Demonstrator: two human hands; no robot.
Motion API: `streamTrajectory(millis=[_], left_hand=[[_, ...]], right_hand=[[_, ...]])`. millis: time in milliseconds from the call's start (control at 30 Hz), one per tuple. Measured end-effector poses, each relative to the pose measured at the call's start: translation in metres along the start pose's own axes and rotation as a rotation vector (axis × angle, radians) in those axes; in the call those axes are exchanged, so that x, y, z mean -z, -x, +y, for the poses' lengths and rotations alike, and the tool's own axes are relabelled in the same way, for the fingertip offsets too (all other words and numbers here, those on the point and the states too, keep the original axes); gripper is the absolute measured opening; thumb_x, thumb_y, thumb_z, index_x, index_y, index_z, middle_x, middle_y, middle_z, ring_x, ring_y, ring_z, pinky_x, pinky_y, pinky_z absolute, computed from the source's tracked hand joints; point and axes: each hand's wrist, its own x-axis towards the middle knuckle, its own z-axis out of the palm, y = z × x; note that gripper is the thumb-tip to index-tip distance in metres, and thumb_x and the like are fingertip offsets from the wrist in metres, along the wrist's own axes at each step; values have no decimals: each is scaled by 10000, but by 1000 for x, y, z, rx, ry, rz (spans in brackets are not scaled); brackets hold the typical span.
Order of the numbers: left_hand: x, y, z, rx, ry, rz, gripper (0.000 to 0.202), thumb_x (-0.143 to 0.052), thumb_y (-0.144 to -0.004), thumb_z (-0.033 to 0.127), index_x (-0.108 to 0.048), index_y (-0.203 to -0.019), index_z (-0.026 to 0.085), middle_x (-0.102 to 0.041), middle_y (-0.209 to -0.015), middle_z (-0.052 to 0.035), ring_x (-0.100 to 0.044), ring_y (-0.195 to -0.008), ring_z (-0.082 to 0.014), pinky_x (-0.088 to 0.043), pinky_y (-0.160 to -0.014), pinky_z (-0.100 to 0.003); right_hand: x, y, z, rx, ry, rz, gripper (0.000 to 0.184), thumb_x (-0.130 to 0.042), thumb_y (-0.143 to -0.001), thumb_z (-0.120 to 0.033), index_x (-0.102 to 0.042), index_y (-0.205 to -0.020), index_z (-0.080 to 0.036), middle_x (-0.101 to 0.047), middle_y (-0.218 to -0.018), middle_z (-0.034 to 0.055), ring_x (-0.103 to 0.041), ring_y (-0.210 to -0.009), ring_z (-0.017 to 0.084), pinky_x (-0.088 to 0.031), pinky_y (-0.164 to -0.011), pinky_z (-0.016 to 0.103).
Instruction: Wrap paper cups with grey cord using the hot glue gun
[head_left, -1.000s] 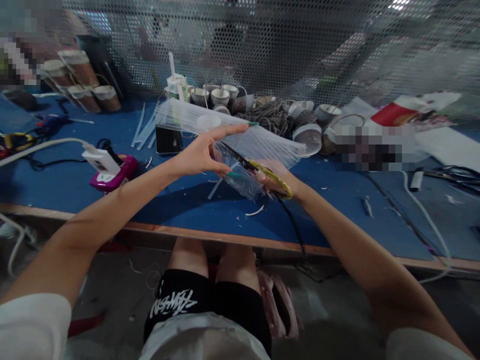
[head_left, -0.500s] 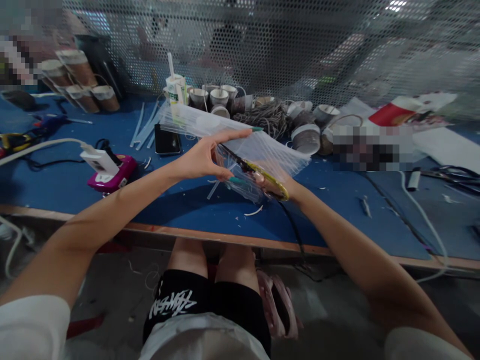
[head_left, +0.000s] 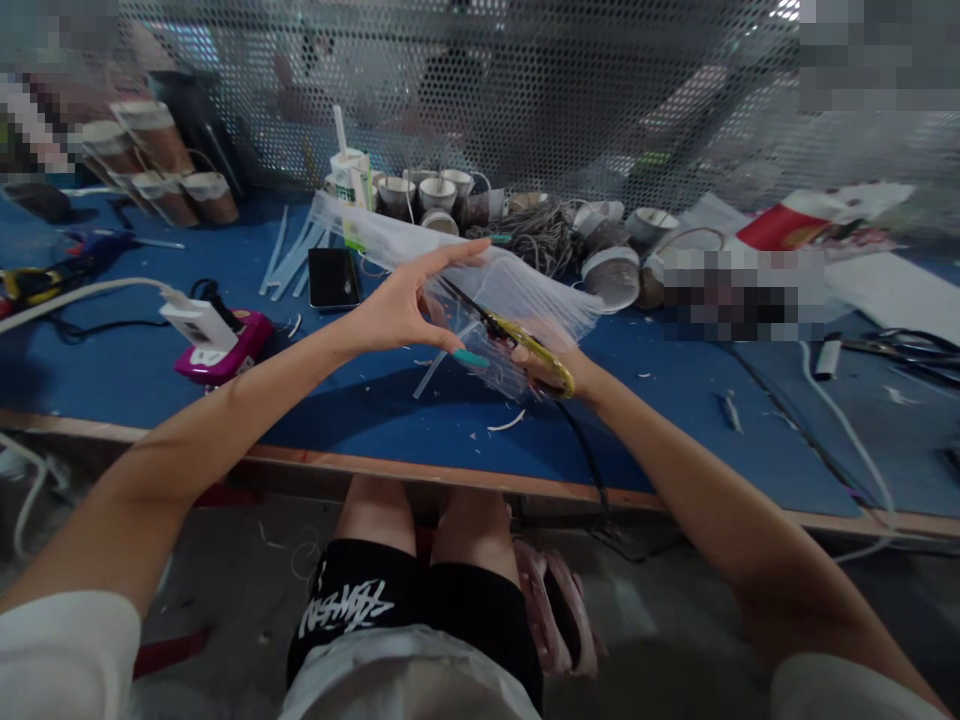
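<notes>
My left hand point(head_left: 401, 305) grips a clear plastic bag point(head_left: 555, 285), its fingers over the top and its thumb wide apart below. Long, thin lines like translucent sticks show through the bag, which is raised at a slant above the table. In my right hand point(head_left: 551, 365) is a pair of scissors point(head_left: 525, 345) with yellow handles. Their dark blades point up and left, into the gap between my left thumb and fingers. Part of my right hand is hidden behind the plastic. One loose translucent stick point(head_left: 442, 365) shows below the bag.
On the blue table point(head_left: 360, 420), a phone point(head_left: 334, 278) and several translucent sticks point(head_left: 296, 250) lie to the left, near a magenta power adapter point(head_left: 225, 350). Paper-rimmed cups point(head_left: 439, 190), a drink carton point(head_left: 351, 180) and grey cord point(head_left: 532, 235) line the back before a perforated metal screen point(head_left: 525, 90).
The plastic bag has shifted up and to the left, and my left fingers have moved up with it. My right hand and the scissors have barely moved.
</notes>
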Motion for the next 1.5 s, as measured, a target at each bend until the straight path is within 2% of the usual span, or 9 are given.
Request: streamTrajectory(millis=[167,300,500,700,900,1033,1200,1300,1500], left_hand=[[6,-3,-2,-46,-47,83,572,-606,-890,602,-598,-1354,268,-625,-1410,-84,-657,-1219,-271,-637,-830,-300],[10,-5,-5,-57,-119,123,445,-597,-928,515,-658,-1284,256,-687,-1312,-72,-668,-1187,-244,-628,-832,-285],[13,-3,0,-57,-178,131,578,-804,-776,425,-655,-1297,222,-650,-1376,-112,-725,-981,-210,-643,-770,-284],[11,-1,8,-38,-142,100,682,-845,-721,438,-631,-1322,196,-585,-1453,-140,-737,-1000,-226,-654,-715,-253],[4,0,9,-13,-54,59,671,-833,-726,391,-618,-1344,243,-540,-1501,-114,-762,-854,-196,-664,-630,-269],[2,0,10,-18,-20,50,670,-824,-730,372,-613,-1349,229,-536,-1501,-106,-760,-934,-236,-666,-621,-263],[1,-1,10,-22,-15,20,715,-815,-730,434,-585,-1375,228,-509,-1528,-108,-723,-1085,-293,-664,-614,-247],[1,0,9,-24,-33,16,756,-806,-731,497,-565,-1393,223,-499,-1536,-122,-692,-1158,-317,-673,-652,-264],[0,0,5,-16,-23,-12,769,-827,-710,514,-564,-1388,263,-486,-1550,-121,-771,-898,-225,-671,-658,-291]], right_hand=[[0,-1,7,-84,-59,65,604,-670,-684,-786,-488,-741,-213,-431,-514,-67,-419,-384,79,-358,-338,226],[2,0,10,-103,-100,74,530,-695,-725,-691,-508,-837,-208,-446,-516,-79,-446,-356,84,-366,-323,219],[6,4,5,-70,-127,-2,647,-629,-696,-828,-529,-806,-199,-469,-611,-49,-416,-402,62,-347,-320,214],[2,2,2,-29,-75,-32,707,-578,-695,-878,-574,-885,-198,-484,-616,-52,-392,-414,56,-350,-356,218],[3,-1,9,11,-6,-37,734,-551,-680,-914,-553,-839,-198,-463,-550,-55,-419,-436,71,-347,-378,220],[2,2,8,27,-18,-35,677,-562,-735,-866,-548,-836,-197,-468,-538,-59,-417,-397,63,-340,-351,212],[1,2,2,-144,-75,-52,665,-648,-665,-838,-527,-844,-209,-433,-504,-85,-412,-344,71,-371,-316,221],[0,1,-2,-163,-80,-43,629,-672,-665,-808,-474,-738,-216,-399,-475,-85,-383,-350,63,-345,-321,214],[0,1,0,-145,-58,-51,510,-689,-752,-680,-492,-767,-210,-411,-544,-65,-386,-424,67,-335,-382,224]])
